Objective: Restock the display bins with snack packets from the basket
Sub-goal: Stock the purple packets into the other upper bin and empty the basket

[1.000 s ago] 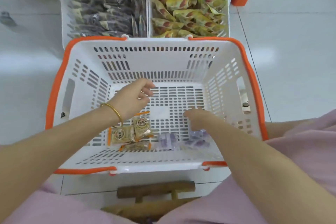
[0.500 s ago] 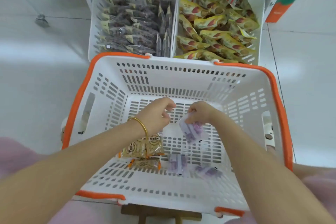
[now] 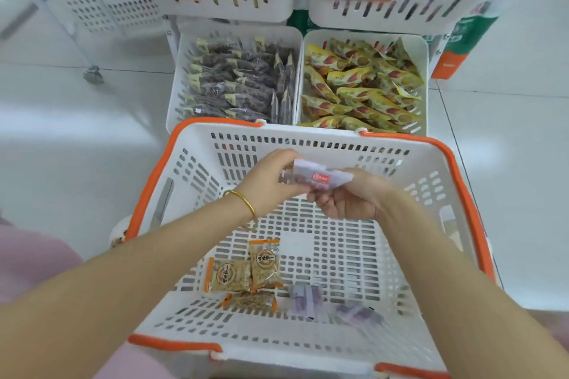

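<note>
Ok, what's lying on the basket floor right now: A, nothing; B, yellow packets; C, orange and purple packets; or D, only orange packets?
C: three orange packets lie next to purple packets on the floor of the basket.

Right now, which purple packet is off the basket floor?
The red-labelled packet, pinched between the left hand and right hand; the other two packets lie flat in the basket.
</note>
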The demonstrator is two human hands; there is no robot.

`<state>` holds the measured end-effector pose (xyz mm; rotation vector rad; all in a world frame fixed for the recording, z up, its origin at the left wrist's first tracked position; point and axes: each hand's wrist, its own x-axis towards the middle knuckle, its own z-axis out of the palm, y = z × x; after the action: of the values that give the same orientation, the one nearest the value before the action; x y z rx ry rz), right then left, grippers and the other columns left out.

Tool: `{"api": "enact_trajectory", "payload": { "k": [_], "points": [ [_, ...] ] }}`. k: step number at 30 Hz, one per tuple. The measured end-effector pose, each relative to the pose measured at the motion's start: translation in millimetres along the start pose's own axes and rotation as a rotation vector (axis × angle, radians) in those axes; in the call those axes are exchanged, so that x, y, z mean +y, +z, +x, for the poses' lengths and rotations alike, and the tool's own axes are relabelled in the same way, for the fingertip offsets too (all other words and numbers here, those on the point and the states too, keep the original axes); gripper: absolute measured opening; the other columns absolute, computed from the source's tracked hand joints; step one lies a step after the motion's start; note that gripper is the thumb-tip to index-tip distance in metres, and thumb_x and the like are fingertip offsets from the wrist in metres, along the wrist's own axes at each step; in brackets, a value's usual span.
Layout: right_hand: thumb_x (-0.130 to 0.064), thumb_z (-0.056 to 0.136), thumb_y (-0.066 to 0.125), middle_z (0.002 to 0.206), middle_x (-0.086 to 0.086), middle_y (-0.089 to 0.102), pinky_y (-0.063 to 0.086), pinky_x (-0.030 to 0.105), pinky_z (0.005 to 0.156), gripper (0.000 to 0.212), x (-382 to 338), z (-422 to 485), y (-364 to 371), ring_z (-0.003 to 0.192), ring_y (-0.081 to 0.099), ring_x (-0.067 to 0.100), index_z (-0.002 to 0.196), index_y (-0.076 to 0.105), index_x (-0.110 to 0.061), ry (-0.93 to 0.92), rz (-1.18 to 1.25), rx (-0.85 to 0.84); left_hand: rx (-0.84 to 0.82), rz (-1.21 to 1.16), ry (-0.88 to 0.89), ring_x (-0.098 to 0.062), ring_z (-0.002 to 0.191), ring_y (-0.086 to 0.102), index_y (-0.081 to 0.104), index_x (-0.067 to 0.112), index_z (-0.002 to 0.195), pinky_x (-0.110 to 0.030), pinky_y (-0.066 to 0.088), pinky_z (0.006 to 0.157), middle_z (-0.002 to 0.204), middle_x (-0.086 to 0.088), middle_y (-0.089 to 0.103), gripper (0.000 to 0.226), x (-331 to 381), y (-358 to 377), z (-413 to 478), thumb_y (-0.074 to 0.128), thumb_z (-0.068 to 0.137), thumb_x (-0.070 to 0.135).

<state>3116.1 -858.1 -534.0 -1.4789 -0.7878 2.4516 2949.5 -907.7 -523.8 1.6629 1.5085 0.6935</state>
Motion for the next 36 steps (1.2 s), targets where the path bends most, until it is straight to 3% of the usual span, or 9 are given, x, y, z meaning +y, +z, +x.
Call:
{"api": "enact_trajectory", "payload": {
  "k": [5, 10, 13, 17, 21, 25, 28, 32, 36],
  "points": [
    [-0.027, 0.102, 0.038, 0.069, 0.014, 0.069, 0.045, 0.018, 0.040, 0.027, 10, -30, 9, 0.044, 0.058, 0.014, 0.087, 0.052, -0.011, -0.102, -0.172, 0.166, -0.009, -0.197, -0.160, -0.017, 0.092, 0.063, 0.060, 0.005, 0.113, -0.023, 0.050, 0.078, 0.107, -0.009, 0.067, 0.028, 3, -11, -17, 0.065, 0.086, 0.013],
    [-0.005, 0.096, 0.046, 0.079, 0.014, 0.066, 0.053, 0.023, 0.048, 0.011, 19, -32, -5, 0.056, 0.062, 0.018, 0.096, 0.057, -0.007, -0.206, -0.524, 0.351, -0.048, -0.265, -0.254, -0.026, 0.102, 0.063, 0.061, 0.009, 0.114, -0.035, 0.051, 0.083, 0.109, -0.012, 0.068, 0.027, 4, -21, -23, 0.062, 0.089, 0.020],
    [0.001, 0.090, 0.047, 0.084, 0.008, 0.060, 0.055, 0.029, 0.060, 0.022, 55, -19, -24, 0.062, 0.059, 0.019, 0.100, 0.061, -0.013, 0.033, -1.038, 0.370, -0.075, -0.283, -0.258, -0.017, 0.097, 0.062, 0.059, 0.011, 0.116, -0.023, 0.049, 0.072, 0.109, -0.006, 0.067, 0.026, 5, -19, -29, 0.059, 0.091, 0.018],
    [-0.031, 0.097, 0.048, 0.138, 0.000, 0.046, 0.049, 0.031, 0.083, 0.042, 101, -19, -26, 0.110, 0.055, 0.024, 0.138, 0.047, -0.021, 0.461, -1.563, 0.094, -0.118, -0.262, -0.261, -0.012, 0.092, 0.062, 0.058, 0.010, 0.116, -0.023, 0.050, 0.072, 0.107, -0.003, 0.067, 0.026, 3, -15, -38, 0.059, 0.091, 0.018],
    [-0.039, 0.098, 0.043, 0.145, 0.006, 0.042, 0.041, 0.032, 0.084, 0.052, 128, -13, -21, 0.127, 0.047, 0.030, 0.142, 0.041, -0.013, 0.567, -1.463, 0.000, -0.146, -0.255, -0.265, -0.009, 0.089, 0.062, 0.059, 0.016, 0.110, -0.030, 0.051, 0.082, 0.099, 0.003, 0.067, 0.019, 3, -8, -44, 0.059, 0.091, 0.015],
    [-0.057, 0.091, 0.046, 0.138, 0.000, 0.046, 0.044, 0.037, 0.088, 0.070, 148, 1, -27, 0.111, 0.051, 0.023, 0.147, 0.027, -0.019, 0.595, -1.407, 0.046, -0.162, -0.241, -0.274, -0.010, 0.088, 0.061, 0.058, 0.025, 0.096, -0.031, 0.052, 0.083, 0.093, 0.006, 0.066, 0.012, 3, -3, -47, 0.059, 0.090, 0.014],
    [-0.040, 0.092, 0.052, 0.087, -0.004, 0.050, 0.044, 0.032, 0.073, 0.052, 152, 0, -31, 0.074, 0.049, 0.016, 0.136, 0.038, -0.015, 0.520, -1.512, 0.059, -0.169, -0.233, -0.281, -0.015, 0.094, 0.061, 0.059, 0.020, 0.102, -0.032, 0.052, 0.083, 0.100, 0.000, 0.066, 0.013, 3, 0, -47, 0.059, 0.090, 0.014],
    [-0.010, 0.091, 0.039, 0.100, 0.009, 0.063, 0.047, 0.031, 0.065, 0.030, 136, -14, -38, 0.070, 0.053, 0.018, 0.114, 0.056, -0.003, 0.348, -1.476, 0.123, -0.171, -0.234, -0.310, -0.019, 0.103, 0.062, 0.057, 0.010, 0.117, -0.035, 0.053, 0.087, 0.111, -0.007, 0.066, 0.027, 2, 2, -44, 0.060, 0.090, 0.016],
    [-0.011, 0.091, 0.046, 0.099, 0.011, 0.069, 0.058, 0.035, 0.066, 0.018, 97, -27, -56, 0.087, 0.068, 0.026, 0.094, 0.064, -0.014, 0.208, -1.053, 0.206, -0.181, -0.269, -0.302, -0.016, 0.106, 0.062, 0.057, 0.011, 0.118, -0.033, 0.053, 0.085, 0.113, -0.006, 0.066, 0.025, 4, 4, -40, 0.055, 0.093, 0.014]
  ]
}}
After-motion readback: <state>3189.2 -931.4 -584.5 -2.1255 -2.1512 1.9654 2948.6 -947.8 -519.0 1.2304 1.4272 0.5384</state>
